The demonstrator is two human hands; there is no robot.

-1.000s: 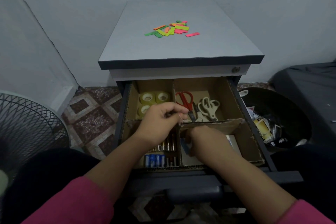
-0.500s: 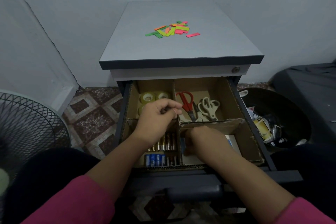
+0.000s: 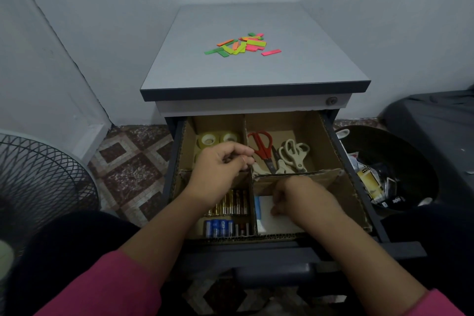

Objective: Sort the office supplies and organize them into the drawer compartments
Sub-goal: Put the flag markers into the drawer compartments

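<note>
The open drawer holds a cardboard insert with several compartments. Clear tape rolls lie back left, and red scissors with cream scissors lie back right. Gold batteries and blue batteries fill the front left. My left hand hovers over the dividers' crossing, fingers curled, nothing visible in it. My right hand, blurred, is down in the front right compartment with its fingertips on a white pack. A pile of neon sticky flags lies on the cabinet top.
A wire fan guard stands on the floor at the left. A black bin holding packaging sits right of the drawer, with a dark covered object behind it. Walls close in behind and to the left of the cabinet.
My right hand has slid rightward in the front right compartment, uncovering the white pack's blue edge. My left hand lifted slightly toward the tape compartment.
</note>
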